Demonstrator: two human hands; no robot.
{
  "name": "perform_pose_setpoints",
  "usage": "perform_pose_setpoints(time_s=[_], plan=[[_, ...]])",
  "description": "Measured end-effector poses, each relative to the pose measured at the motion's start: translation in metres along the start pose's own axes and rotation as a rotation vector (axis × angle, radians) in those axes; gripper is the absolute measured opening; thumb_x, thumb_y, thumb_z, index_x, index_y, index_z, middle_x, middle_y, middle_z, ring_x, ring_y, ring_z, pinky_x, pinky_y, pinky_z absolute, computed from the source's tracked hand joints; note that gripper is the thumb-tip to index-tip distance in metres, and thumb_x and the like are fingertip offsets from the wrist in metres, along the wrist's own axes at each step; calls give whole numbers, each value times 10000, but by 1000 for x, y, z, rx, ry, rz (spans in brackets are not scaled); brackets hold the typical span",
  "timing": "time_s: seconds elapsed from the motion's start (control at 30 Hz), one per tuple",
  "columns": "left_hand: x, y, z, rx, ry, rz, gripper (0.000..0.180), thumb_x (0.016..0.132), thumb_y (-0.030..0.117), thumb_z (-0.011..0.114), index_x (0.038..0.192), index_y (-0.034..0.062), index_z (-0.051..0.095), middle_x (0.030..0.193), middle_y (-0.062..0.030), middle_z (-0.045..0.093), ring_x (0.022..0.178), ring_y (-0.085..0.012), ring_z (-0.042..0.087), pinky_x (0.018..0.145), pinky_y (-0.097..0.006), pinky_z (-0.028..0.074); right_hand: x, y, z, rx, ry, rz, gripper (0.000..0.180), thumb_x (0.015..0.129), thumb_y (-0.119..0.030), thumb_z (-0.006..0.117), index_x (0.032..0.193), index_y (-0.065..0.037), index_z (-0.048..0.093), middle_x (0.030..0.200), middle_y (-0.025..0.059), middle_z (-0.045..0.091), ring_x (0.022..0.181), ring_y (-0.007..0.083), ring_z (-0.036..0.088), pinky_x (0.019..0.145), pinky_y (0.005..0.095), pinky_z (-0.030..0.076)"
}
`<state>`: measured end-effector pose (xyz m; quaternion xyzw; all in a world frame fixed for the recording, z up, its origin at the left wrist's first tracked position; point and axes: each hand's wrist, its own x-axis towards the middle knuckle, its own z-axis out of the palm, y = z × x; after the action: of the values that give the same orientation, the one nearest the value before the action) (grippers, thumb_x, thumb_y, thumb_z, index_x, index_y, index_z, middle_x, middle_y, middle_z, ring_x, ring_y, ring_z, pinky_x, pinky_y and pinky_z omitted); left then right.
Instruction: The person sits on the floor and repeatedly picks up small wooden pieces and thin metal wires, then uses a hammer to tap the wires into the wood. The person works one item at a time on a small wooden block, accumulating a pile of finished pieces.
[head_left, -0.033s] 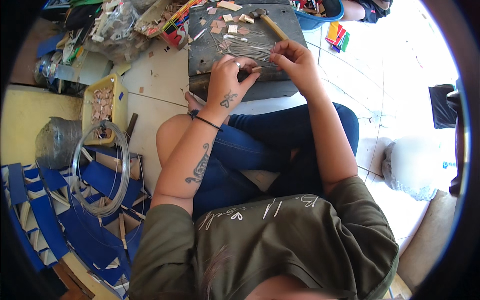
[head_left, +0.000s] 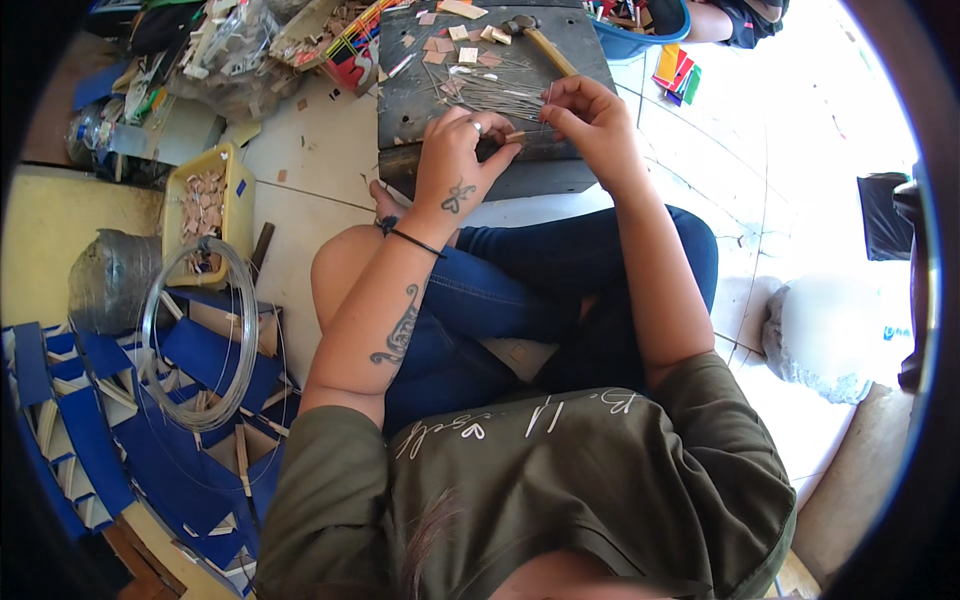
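Observation:
My left hand (head_left: 452, 160), with a ring on one finger, rests at the near edge of a dark wooden block table (head_left: 400, 120). Its thumb and fingers pinch a small wooden block (head_left: 514, 137). Just to the right, my right hand (head_left: 598, 128) has thumb and forefinger closed on what looks like a thin wire, its length hard to make out. Beyond both hands lies a loose bunch of thin straight wires (head_left: 505, 98). Small square wooden pieces (head_left: 467, 55) are scattered farther back, beside a hammer (head_left: 545, 48) with a wooden handle.
At left are a yellow basket (head_left: 240, 190) of small wooden pieces, a coil of clear line or wire (head_left: 245, 340) and blue box-like pieces (head_left: 75, 430). A blue basin (head_left: 655, 38) stands at the far right, near another person's leg (head_left: 708, 22) and coloured strips (head_left: 678, 72).
The small wooden block in my left hand has tilted slightly. Otherwise both hands stay in place.

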<state>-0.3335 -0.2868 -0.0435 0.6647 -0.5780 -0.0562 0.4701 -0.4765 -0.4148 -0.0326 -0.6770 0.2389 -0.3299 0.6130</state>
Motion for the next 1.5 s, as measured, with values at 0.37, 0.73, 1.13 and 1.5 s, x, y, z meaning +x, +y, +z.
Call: perform_pose_setpoints(time_s=[0.37, 0.73, 1.13, 1.5], plan=[[-1, -5, 1, 23, 33, 64, 118, 736, 183, 757, 777, 104, 681, 789, 4, 675, 847, -232, 574, 805, -381, 408, -5, -8, 11, -268, -13, -123, 124, 830, -72, 720, 914, -8, 655, 836, 26, 692, 769, 80, 644, 719, 227, 505], [-1, -6, 1, 83, 37, 96, 139, 724, 157, 781, 784, 74, 687, 793, -20, 677, 832, -228, 598, 796, -360, 444, -11, -23, 20, -496, 4, -154, 131, 814, -100, 741, 885, -17, 669, 809, 38, 699, 783, 109, 675, 742, 253, 519], [-1, -4, 0, 94, 41, 90, 128, 732, 151, 765, 798, 74, 688, 820, -40, 676, 857, -234, 601, 820, -363, 438, -12, -30, 23, -621, -61, -271, 115, 797, -87, 735, 853, -9, 671, 805, 68, 703, 785, 140, 693, 734, 268, 532], [3, 1, 12, -199, 90, 34, 84, 804, 61, 703, 809, -10, 659, 777, -96, 648, 694, -240, 638, 645, -313, 483, -4, -24, 6, -822, 56, -346, 274, 792, -249, 748, 945, -35, 669, 921, 125, 663, 922, 265, 644, 825, 384, 506]])
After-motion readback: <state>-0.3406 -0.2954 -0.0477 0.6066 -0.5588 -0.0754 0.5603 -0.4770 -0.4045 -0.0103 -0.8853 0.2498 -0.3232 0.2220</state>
